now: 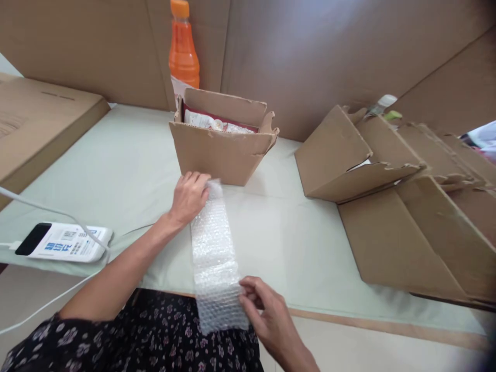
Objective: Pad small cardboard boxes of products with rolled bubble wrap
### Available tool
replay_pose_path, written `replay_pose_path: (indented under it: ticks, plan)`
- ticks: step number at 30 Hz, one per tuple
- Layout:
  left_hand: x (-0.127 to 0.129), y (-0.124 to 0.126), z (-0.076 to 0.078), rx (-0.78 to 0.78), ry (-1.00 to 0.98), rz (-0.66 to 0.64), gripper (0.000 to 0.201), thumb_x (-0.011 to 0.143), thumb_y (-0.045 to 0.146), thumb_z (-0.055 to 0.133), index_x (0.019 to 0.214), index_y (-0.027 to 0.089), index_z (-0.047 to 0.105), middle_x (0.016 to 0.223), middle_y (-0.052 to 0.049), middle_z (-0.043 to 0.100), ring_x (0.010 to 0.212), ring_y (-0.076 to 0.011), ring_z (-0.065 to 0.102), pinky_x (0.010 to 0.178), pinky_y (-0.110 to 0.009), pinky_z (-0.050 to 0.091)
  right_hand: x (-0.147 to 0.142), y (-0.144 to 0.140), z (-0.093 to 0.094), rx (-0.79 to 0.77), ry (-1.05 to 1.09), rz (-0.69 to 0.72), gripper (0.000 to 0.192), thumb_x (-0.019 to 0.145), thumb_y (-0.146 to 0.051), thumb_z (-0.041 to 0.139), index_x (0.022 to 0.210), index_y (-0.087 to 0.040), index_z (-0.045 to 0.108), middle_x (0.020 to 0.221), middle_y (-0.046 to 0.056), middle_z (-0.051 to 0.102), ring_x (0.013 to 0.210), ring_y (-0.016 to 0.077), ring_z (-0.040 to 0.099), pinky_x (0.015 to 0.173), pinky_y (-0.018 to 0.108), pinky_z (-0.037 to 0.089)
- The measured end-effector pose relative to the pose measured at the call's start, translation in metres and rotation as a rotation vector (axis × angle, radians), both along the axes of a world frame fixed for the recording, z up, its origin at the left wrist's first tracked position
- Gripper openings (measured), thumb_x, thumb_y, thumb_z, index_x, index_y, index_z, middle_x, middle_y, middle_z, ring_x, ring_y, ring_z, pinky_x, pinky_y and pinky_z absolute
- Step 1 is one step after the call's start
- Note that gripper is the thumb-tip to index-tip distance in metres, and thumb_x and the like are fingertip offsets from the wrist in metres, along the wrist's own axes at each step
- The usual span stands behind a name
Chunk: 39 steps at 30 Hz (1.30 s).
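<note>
A long strip of clear bubble wrap (215, 248) stretches from the middle of the table down over its front edge toward my lap. My left hand (190, 195) is closed on the strip's far left corner, just in front of an open cardboard box (219, 155). Lower down, my right hand (267, 315) pinches the strip's right edge near its close end between thumb and fingers. Packets with white and red printing (217, 123) show inside the box.
An orange bottle (184, 51) stands behind the box. Several open cardboard boxes (391, 237) lean together at the right. A white power bank-like device (72, 243) with a cable lies at the left, below a flat carton (42, 119). Cardboard panels (310, 62) wall the back.
</note>
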<state>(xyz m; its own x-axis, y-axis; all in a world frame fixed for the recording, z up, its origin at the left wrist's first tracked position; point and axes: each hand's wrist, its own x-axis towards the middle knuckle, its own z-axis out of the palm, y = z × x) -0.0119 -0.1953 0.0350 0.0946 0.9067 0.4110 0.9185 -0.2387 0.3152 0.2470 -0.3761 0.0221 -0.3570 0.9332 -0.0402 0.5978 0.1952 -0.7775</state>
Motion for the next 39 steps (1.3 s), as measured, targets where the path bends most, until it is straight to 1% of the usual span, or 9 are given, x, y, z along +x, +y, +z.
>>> replay_pose_path:
  ticks: [4, 9, 13, 17, 21, 25, 28, 31, 39]
  plan:
    - [0.007, -0.019, -0.005, 0.024, -0.066, -0.146, 0.045, 0.090, 0.014, 0.056, 0.134, 0.012, 0.059, 0.132, -0.018, 0.063, 0.124, -0.0346, 0.056, 0.104, -0.054, 0.046, -0.016, -0.013, 0.001, 0.024, 0.045, 0.042, 0.036, 0.095, -0.017, 0.052, 0.130, -0.024, 0.061, 0.084, 0.001, 0.072, 0.070, 0.0159, 0.064, 0.069, 0.030, 0.052]
    - [-0.033, -0.115, -0.004, -0.160, -0.203, -0.515, 0.059, 0.084, -0.007, 0.040, 0.129, 0.023, 0.064, 0.127, -0.007, 0.069, 0.129, -0.0244, 0.056, 0.108, -0.052, 0.049, -0.015, -0.009, 0.006, -0.264, 0.276, -0.021, 0.029, 0.096, -0.028, 0.058, 0.120, -0.028, 0.073, 0.098, 0.004, 0.075, 0.083, 0.0176, 0.066, 0.077, 0.031, 0.052]
    - [-0.047, -0.191, -0.002, -0.273, -0.196, -0.470, 0.076, 0.080, -0.011, 0.039, 0.146, 0.025, 0.049, 0.153, -0.008, 0.052, 0.149, -0.0253, 0.036, 0.116, -0.051, 0.045, -0.025, -0.010, 0.003, -0.618, 0.648, -0.289, 0.023, 0.086, -0.042, 0.073, 0.101, -0.025, 0.079, 0.091, 0.004, 0.074, 0.078, 0.0154, 0.063, 0.072, 0.027, 0.052]
    - [-0.029, -0.217, -0.003, -0.223, -0.338, -0.418, 0.066, 0.088, 0.002, 0.053, 0.150, 0.024, 0.043, 0.147, -0.013, 0.056, 0.144, -0.0283, 0.044, 0.115, -0.051, 0.045, -0.047, -0.009, -0.001, -0.658, 0.880, -0.506, 0.030, 0.075, -0.044, 0.082, 0.092, -0.021, 0.076, 0.081, 0.002, 0.069, 0.071, 0.0136, 0.060, 0.066, 0.025, 0.052]
    - [-0.010, -0.198, -0.008, -0.220, -0.565, -0.159, 0.034, 0.095, 0.015, 0.054, 0.128, 0.022, 0.061, 0.101, -0.006, 0.074, 0.097, -0.0196, 0.069, 0.084, -0.034, 0.057, -0.056, -0.008, 0.000, -0.524, 0.901, -0.486, 0.040, 0.089, -0.046, 0.066, 0.120, -0.021, 0.066, 0.092, 0.007, 0.072, 0.072, 0.0170, 0.067, 0.058, 0.027, 0.055]
    - [-0.005, -0.173, -0.012, -0.380, -0.577, 0.022, 0.040, 0.092, 0.025, 0.057, 0.131, 0.018, 0.059, 0.083, 0.000, 0.072, 0.075, -0.0164, 0.067, 0.072, -0.030, 0.054, -0.050, -0.016, 0.002, -0.213, 0.645, -0.407, 0.038, 0.100, -0.040, 0.052, 0.132, -0.020, 0.057, 0.108, 0.013, 0.073, 0.083, 0.0203, 0.072, 0.062, 0.031, 0.059]
    - [-0.005, -0.165, -0.015, -0.415, -0.499, 0.027, 0.048, 0.089, 0.023, 0.057, 0.137, 0.016, 0.055, 0.081, 0.001, 0.071, 0.073, -0.0168, 0.066, 0.073, -0.031, 0.052, -0.047, -0.019, 0.001, 0.137, 0.329, -0.301, 0.025, 0.098, -0.026, 0.057, 0.121, -0.023, 0.065, 0.114, 0.011, 0.072, 0.099, 0.0212, 0.070, 0.081, 0.038, 0.061]
    - [-0.004, -0.165, -0.018, -0.397, -0.411, 0.033, 0.052, 0.089, 0.021, 0.057, 0.140, 0.014, 0.052, 0.078, 0.001, 0.069, 0.072, -0.0173, 0.064, 0.073, -0.032, 0.051, -0.051, -0.011, -0.003, 0.431, 0.064, -0.108, 0.037, 0.095, -0.014, 0.056, 0.130, -0.024, 0.062, 0.130, 0.012, 0.067, 0.121, 0.0249, 0.061, 0.100, 0.047, 0.054]
    - [-0.014, -0.185, -0.017, -0.096, -0.351, -0.158, 0.047, 0.093, 0.027, 0.062, 0.139, 0.021, 0.052, 0.124, -0.012, 0.064, 0.115, -0.0251, 0.061, 0.098, -0.041, 0.052, -0.059, 0.021, -0.012, 0.533, -0.186, 0.095, 0.028, 0.097, -0.009, 0.051, 0.113, -0.022, 0.070, 0.125, 0.009, 0.072, 0.123, 0.0264, 0.061, 0.094, 0.044, 0.052]
